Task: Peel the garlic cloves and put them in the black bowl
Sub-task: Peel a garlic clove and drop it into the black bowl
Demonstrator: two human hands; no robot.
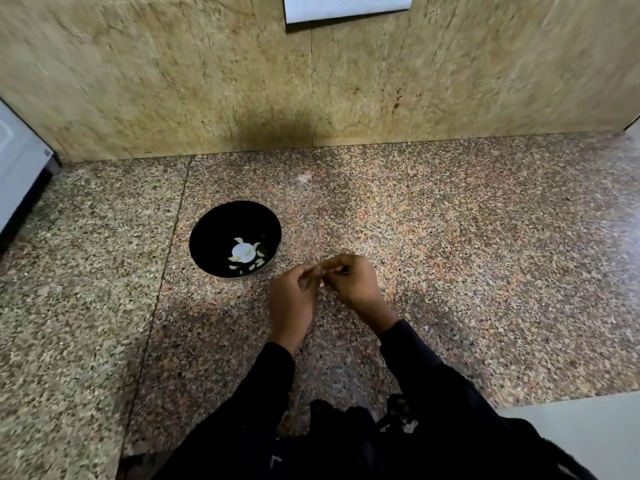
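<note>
The black bowl (214,233) stands on the speckled granite counter, left of centre, with several pale peeled garlic cloves (244,256) at its bottom. Just right of the bowl, my left hand (294,303) and my right hand (353,280) meet above the counter. Their fingertips pinch a small garlic clove (320,271) between them; it is blurred and mostly hidden by the fingers. Dark sleeves cover both forearms.
A marble wall (311,81) closes the back of the counter, with a white switch plate (346,6) at the top. A white appliance (17,168) stands at the far left. The counter's front edge drops off at the lower right (571,400).
</note>
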